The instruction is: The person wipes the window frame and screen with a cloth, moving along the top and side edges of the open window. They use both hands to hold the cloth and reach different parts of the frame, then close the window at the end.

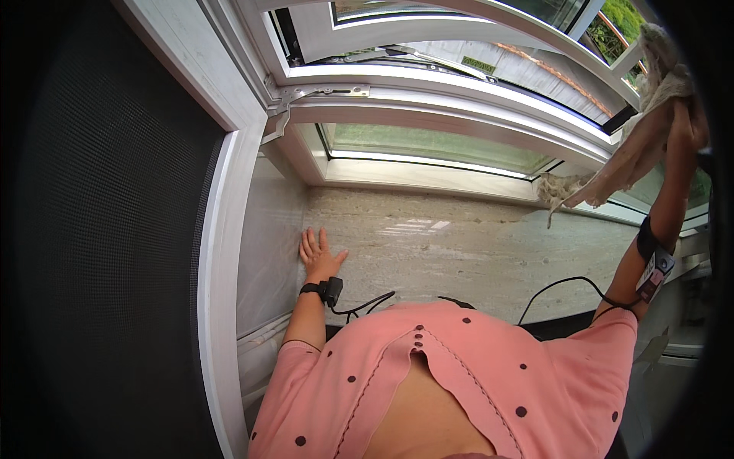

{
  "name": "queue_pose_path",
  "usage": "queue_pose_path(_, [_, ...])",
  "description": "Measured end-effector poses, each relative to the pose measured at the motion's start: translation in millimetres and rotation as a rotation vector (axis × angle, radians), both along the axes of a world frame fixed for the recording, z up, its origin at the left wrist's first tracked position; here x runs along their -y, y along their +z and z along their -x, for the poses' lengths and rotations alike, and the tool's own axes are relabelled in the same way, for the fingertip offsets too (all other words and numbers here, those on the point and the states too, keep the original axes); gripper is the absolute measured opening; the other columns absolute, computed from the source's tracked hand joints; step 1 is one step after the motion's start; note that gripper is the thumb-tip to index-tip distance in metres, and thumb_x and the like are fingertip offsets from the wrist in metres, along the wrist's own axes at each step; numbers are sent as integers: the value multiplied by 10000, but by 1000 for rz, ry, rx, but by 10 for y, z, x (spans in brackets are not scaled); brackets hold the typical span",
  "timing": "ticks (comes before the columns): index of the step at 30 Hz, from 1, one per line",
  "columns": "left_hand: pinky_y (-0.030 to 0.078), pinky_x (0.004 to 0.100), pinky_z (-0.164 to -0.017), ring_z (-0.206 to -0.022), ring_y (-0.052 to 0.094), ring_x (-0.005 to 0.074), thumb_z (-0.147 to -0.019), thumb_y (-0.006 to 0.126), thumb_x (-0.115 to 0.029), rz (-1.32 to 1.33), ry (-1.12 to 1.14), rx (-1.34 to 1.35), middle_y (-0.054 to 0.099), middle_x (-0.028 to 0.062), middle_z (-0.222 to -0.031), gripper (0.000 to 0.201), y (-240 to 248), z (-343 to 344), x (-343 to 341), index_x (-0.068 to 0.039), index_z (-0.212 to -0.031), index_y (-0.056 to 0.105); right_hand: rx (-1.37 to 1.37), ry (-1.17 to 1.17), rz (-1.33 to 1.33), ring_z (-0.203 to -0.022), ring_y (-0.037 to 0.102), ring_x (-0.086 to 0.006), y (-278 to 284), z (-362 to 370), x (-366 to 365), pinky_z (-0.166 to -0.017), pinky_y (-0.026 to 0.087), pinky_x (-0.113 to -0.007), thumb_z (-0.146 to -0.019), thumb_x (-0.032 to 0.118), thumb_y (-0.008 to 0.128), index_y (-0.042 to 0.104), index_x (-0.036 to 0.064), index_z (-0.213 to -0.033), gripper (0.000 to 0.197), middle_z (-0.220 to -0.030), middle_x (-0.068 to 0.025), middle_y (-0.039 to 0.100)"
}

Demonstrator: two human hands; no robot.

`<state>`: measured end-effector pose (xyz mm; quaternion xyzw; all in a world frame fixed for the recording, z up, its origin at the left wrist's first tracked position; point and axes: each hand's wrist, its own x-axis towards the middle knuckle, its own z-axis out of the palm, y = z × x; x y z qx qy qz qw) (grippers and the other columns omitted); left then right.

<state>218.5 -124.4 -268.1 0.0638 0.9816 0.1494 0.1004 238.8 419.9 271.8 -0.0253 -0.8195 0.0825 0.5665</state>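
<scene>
- Your left hand (pixel 319 258) lies flat on the stone window sill (pixel 459 252), palm down, fingers spread and released, grasping nothing.
- It sits at the sill's left end, with its fingertips just beside the pale side wall (pixel 267 245) of the window recess.
- A black wrist device (pixel 325 291) is strapped just behind that hand, and a dark cable (pixel 367 304) runs from it back toward your body.
- Your right hand (pixel 688 115) is raised high at the right edge of the view, fingers clenched on a crumpled beige cloth (pixel 642 138).
- The cloth hangs down and leftward from that hand, and its frayed lower end (pixel 554 190) dangles near the white window frame (pixel 459 115), just above the back edge of the sill; whether it touches the frame cannot be told.
- A second wrist device (pixel 654 271) sits on your right forearm, with its own cable trailing toward your pink dotted shirt (pixel 474 367).
- The window sash (pixel 428 30) above stands swung open, its metal hinge arm (pixel 321 93) showing at the upper left corner.
- A dark insect screen (pixel 107 229) fills the left of the view.
</scene>
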Motion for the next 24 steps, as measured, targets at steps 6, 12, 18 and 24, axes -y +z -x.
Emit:
queue_pose_path(6, [-23, 527, -1180, -1494, -80, 358, -810, 670, -582, 37, 19, 127, -6, 198, -1618, 1043, 98, 31, -38, -117, -1569, 126, 732, 653, 452, -989, 627, -172, -1481, 505, 1511, -903, 482, -287, -877, 5, 502, 618, -15, -1177, 322, -1078, -105, 665])
queue_pose_path(12, [-32, 517, -1190, -1495, -63, 363, -848, 633, -588, 31, 12, 149, 1, 197, -1620, 1016, 176, 10, -49, -112, -1575, 107, 282, 705, 52, -837, 657, -332, -1582, 1382, 2659, -690, 531, -389, -852, 51, 617, 647, 43, -1045, 196, -983, -131, 644])
queue_pose_path(18, [7, 522, -1191, -1492, -8, 374, -826, 697, -506, 6, 32, 107, 58, 196, -1611, 951, 87, 1, -47, -51, -1526, 241, 403, 641, -500, -883, 674, -262, -1765, 2136, 3749, -664, 559, -335, -807, 88, 635, 679, 51, -914, 122, -1003, -67, 603])
queue_pose_path(24, [104, 545, -1177, -1479, 76, 400, -713, 819, -438, 79, -44, -107, 139, 223, -1585, 899, -63, -56, 2, 15, -1383, 425, 511, 683, -516, -861, 674, -298, -1692, 2118, 3537, -692, 554, -377, -802, 81, 631, 704, 28, -870, 114, -963, -100, 644])
